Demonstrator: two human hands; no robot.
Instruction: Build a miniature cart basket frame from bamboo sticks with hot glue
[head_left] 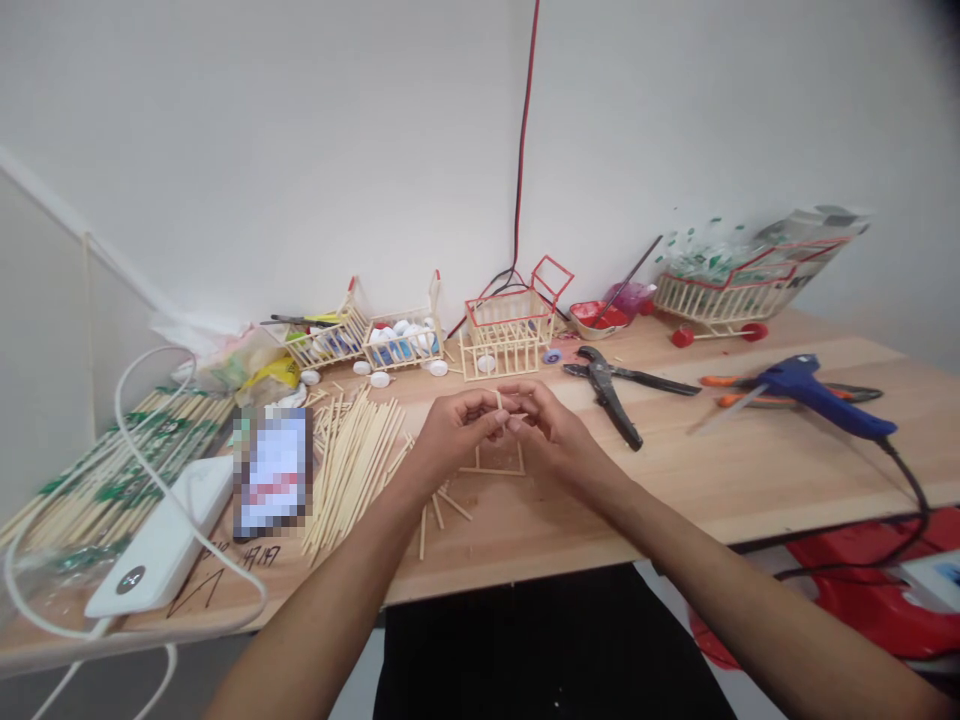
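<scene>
My left hand (466,424) and my right hand (553,428) meet over the middle of the table, fingertips pinched close together. Between them shows the pale end of a short wooden stick (499,400); the rest is hidden by my fingers. Just below my hands, a small frame of thin sticks (491,472) lies on the wood, partly covered. Loose cut pieces (454,505) are scattered beside my left forearm. Behind my hands stands a small stick-built cart (506,335) with red upper edges and a red handle.
Long sticks (356,470) lie in a pile at left, near a phone (274,470), a white power bank (161,540) and bagged sticks (127,460). Pliers (611,395) and a blue glue gun (817,395) lie at right. More carts, including a large one (720,305), line the wall.
</scene>
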